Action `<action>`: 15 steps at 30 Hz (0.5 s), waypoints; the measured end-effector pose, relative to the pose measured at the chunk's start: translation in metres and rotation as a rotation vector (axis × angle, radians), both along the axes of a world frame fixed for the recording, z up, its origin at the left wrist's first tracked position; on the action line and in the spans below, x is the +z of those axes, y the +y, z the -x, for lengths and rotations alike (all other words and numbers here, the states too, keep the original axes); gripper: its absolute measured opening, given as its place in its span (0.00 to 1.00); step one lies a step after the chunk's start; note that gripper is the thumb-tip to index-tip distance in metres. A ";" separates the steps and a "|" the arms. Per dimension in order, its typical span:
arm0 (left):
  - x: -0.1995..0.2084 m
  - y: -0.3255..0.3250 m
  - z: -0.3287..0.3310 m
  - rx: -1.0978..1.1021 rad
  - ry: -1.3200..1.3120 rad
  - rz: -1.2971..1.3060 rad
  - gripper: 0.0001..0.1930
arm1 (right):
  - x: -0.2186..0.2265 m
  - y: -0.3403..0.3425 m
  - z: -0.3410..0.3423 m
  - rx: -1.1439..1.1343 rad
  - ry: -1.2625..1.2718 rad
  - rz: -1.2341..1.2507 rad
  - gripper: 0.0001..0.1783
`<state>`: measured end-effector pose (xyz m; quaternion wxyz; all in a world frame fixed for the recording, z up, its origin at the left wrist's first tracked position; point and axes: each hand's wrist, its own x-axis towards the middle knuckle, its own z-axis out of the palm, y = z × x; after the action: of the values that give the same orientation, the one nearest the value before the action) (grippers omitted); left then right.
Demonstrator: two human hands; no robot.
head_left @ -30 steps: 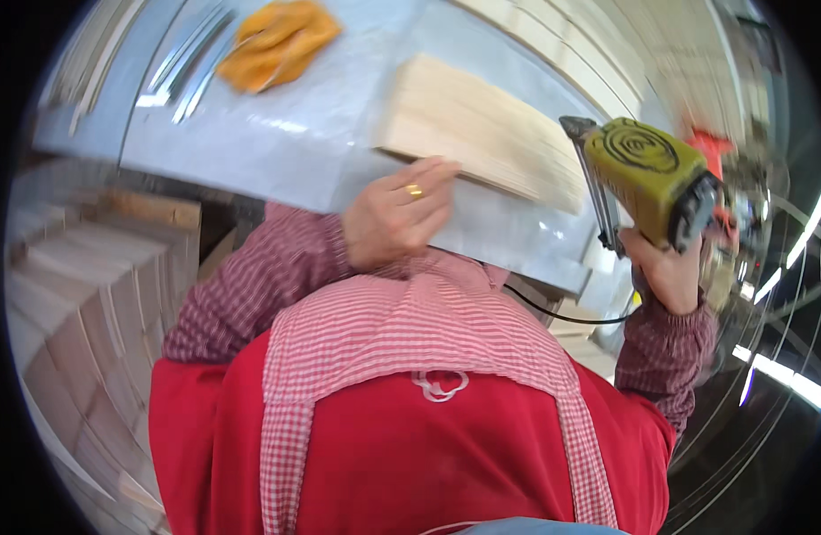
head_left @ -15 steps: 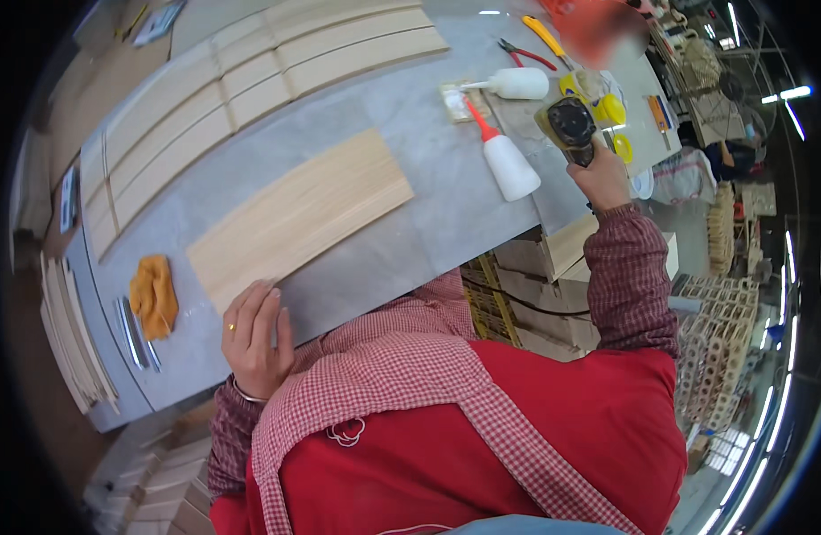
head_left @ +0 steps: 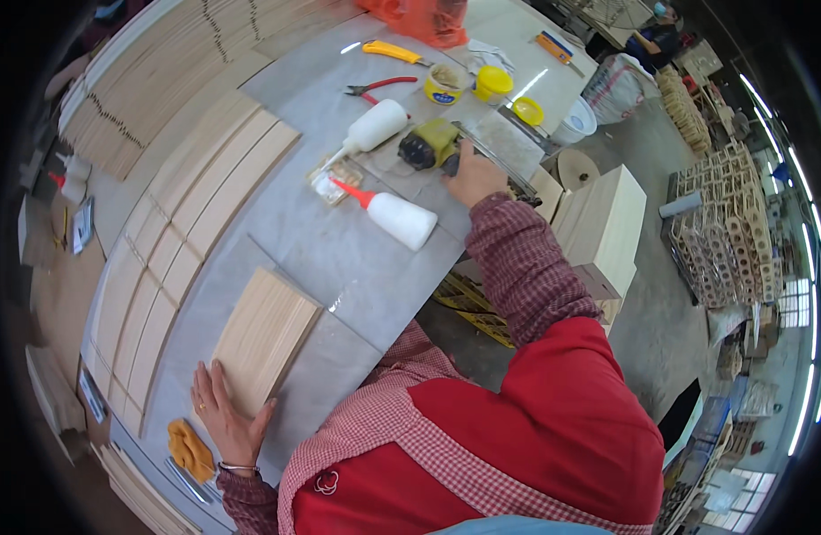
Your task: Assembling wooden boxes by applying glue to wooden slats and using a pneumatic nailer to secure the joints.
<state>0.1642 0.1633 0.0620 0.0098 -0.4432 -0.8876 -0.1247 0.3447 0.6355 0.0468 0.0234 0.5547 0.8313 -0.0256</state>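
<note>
My left hand (head_left: 225,417) rests at the near end of a pale wooden board (head_left: 263,334), its fingers spread and the thumb apart along the board's side. At the right, my right hand (head_left: 478,175) is wrapped round the handle of a green-and-black power tool (head_left: 433,145), low over the table. Close to that tool lie a white squeeze bottle with a red nozzle (head_left: 402,220) and a white squeeze bottle with a white nozzle (head_left: 376,125). Both nozzles point at a small glue-smeared block (head_left: 333,182).
Strapped wooden slats (head_left: 174,245) fill the table's left, with a large stack of boards (head_left: 161,85) beyond. An orange cloth (head_left: 190,451) lies near my left hand. Red-handled pliers (head_left: 384,86), a yellow utility knife (head_left: 394,52) and yellow tubs (head_left: 492,83) lie far off. Boxes (head_left: 598,232) stand right.
The view has swung to the right. My right hand has lowered the power tool and turned it sideways. My left hand's fingers are more spread at the board's end.
</note>
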 end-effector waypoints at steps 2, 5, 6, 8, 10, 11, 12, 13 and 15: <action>0.001 -0.002 0.001 -0.003 -0.015 0.027 0.45 | 0.000 -0.005 -0.001 -0.014 0.013 0.016 0.34; 0.004 -0.005 0.001 0.064 -0.068 0.015 0.45 | -0.003 -0.011 -0.001 -0.004 0.059 0.063 0.37; 0.005 -0.005 0.002 0.087 -0.086 0.011 0.46 | -0.003 -0.012 -0.002 0.000 0.075 0.078 0.38; 0.014 -0.008 0.006 0.137 -0.210 -0.140 0.45 | 0.003 -0.016 -0.007 0.071 0.091 -0.109 0.37; 0.023 -0.008 0.011 0.245 -0.468 -0.424 0.42 | 0.019 -0.027 0.001 0.143 0.235 -0.132 0.34; 0.025 -0.008 0.013 0.296 -0.599 -0.563 0.41 | 0.028 -0.034 0.010 0.224 0.376 -0.145 0.31; 0.024 -0.009 0.015 0.281 -0.601 -0.567 0.41 | 0.044 -0.046 0.024 0.300 0.534 0.103 0.28; 0.021 -0.013 0.016 0.341 -0.781 -0.772 0.40 | 0.019 -0.053 0.041 0.481 0.887 0.174 0.29; 0.013 -0.024 0.019 0.478 -1.131 -1.183 0.37 | 0.030 -0.107 0.084 0.632 0.832 0.472 0.30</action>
<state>0.1451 0.1396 0.0753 -0.1788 -0.0370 -0.6175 -0.7651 0.2607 0.5288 0.0768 -0.1758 0.2024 0.8677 -0.4185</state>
